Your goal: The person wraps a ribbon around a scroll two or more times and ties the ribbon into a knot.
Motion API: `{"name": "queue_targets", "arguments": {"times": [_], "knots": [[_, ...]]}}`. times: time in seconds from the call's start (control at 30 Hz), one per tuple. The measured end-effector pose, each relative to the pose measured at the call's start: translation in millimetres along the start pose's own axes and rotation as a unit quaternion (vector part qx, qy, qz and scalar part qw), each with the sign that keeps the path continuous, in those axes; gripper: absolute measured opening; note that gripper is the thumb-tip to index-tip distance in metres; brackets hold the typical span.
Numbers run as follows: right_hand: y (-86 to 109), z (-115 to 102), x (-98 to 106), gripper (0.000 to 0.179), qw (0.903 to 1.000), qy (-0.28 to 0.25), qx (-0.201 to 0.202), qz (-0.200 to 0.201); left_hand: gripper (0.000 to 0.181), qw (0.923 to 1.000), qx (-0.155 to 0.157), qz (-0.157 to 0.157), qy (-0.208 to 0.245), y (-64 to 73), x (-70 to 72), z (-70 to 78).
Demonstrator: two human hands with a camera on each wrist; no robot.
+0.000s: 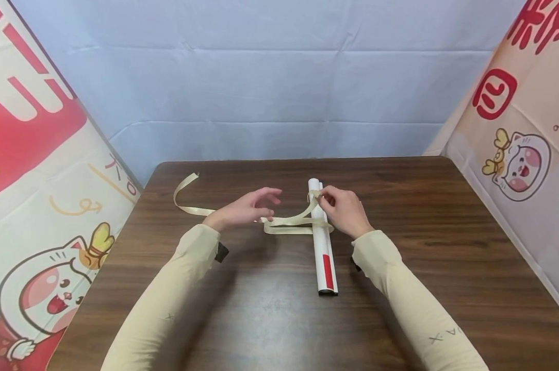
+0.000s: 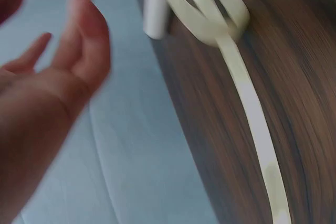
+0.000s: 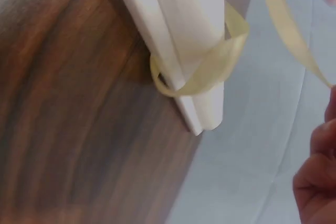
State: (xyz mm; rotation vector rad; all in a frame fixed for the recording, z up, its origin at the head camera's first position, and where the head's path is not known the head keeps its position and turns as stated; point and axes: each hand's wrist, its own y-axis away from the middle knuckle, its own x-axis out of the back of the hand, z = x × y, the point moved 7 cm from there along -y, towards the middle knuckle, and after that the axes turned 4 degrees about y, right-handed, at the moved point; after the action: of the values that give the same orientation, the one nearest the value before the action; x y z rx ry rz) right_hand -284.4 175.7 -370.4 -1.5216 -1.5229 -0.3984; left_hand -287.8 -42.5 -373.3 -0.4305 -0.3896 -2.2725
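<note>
A white rolled tube (image 1: pixel 323 245) with a red patch and a dark near end lies lengthwise on the table. Pale yellow ribbon (image 1: pixel 289 231) passes around its middle and trails left in loops; the right wrist view shows a loose ribbon loop (image 3: pixel 210 74) around the tube. Beside the tube's upper part, my right hand (image 1: pixel 346 210) pinches a stretch of ribbon between thumb and fingers. My left hand (image 1: pixel 244 208) hovers to the left of the tube, fingers extended and apart, over the ribbon. In the left wrist view its fingers (image 2: pixel 94 40) hold nothing.
The dark wood table (image 1: pixel 261 319) ends at a pale blue cloth backdrop (image 1: pixel 270 93). Printed cartoon panels (image 1: pixel 43 288) stand at both sides. The ribbon's free end (image 1: pixel 186 180) curls near the table's back left corner.
</note>
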Motion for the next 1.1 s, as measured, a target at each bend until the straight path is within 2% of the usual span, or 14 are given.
{"name": "queue_targets", "arguments": {"times": [0.07,0.17,0.23,0.3,0.33,0.4,0.47,0.57,0.67,0.8,0.9,0.97,1.03,1.1], "knots": [[0.3,15,2,0.014,0.9985,-0.035,-0.041,-0.007,0.054,0.997,0.016,0.015,-0.074,2.8,5.5,-12.5],[0.2,39,6,0.018,0.9908,-0.093,-0.097,-0.015,0.05,0.9837,0.027,0.029,-0.176,9.5,12.5,-31.2],[0.4,56,9,0.022,0.9819,-0.133,-0.133,-0.018,0.049,0.9729,0.035,0.036,-0.225,15.0,15.7,-42.3],[1.5,73,12,0.027,0.9666,-0.187,-0.174,-0.024,0.049,0.9618,0.055,0.039,-0.265,20.2,18.0,-55.7],[2.7,81,14,0.028,0.9556,-0.217,-0.198,-0.026,0.05,0.9564,0.067,0.037,-0.282,22.8,18.9,-62.3],[5.6,95,18,0.029,0.9268,-0.286,-0.242,-0.02,0.051,0.9463,0.096,0.034,-0.307,28.7,20.1,-74.4],[9.3,106,25,0.027,0.8906,-0.362,-0.275,-0.003,0.05,0.9372,0.115,0.033,-0.328,33.1,21.4,-84.4],[14.5,120,37,0.02,0.8353,-0.459,-0.301,0.033,0.049,0.9273,0.126,0.041,-0.35,38.8,22.7,-91.0],[20.3,134,49,0.016,0.7816,-0.534,-0.315,0.066,0.05,0.9195,0.126,0.049,-0.369,42.5,24.0,-95.6],[29.3,153,61,0.015,0.7237,-0.597,-0.332,0.097,0.053,0.9163,0.129,0.056,-0.375,48.3,25.9,-98.8],[35.2,164,67,0.015,0.6931,-0.627,-0.338,0.108,0.054,0.9171,0.132,0.058,-0.372,52.0,27.6,-101.1],[37.8,168,70,0.015,0.6789,-0.643,-0.337,0.108,0.054,0.9175,0.135,0.057,-0.37,54.5,28.8,-103.2],[39.2,172,72,0.015,0.6703,-0.655,-0.333,0.103,0.055,0.9186,0.136,0.059,-0.366,57.0,30.5,-104.7],[40.0,174,73,0.014,0.6704,-0.659,-0.329,0.093,0.055,0.9192,0.134,0.061,-0.365,59.5,32.2,-105.5]]}}
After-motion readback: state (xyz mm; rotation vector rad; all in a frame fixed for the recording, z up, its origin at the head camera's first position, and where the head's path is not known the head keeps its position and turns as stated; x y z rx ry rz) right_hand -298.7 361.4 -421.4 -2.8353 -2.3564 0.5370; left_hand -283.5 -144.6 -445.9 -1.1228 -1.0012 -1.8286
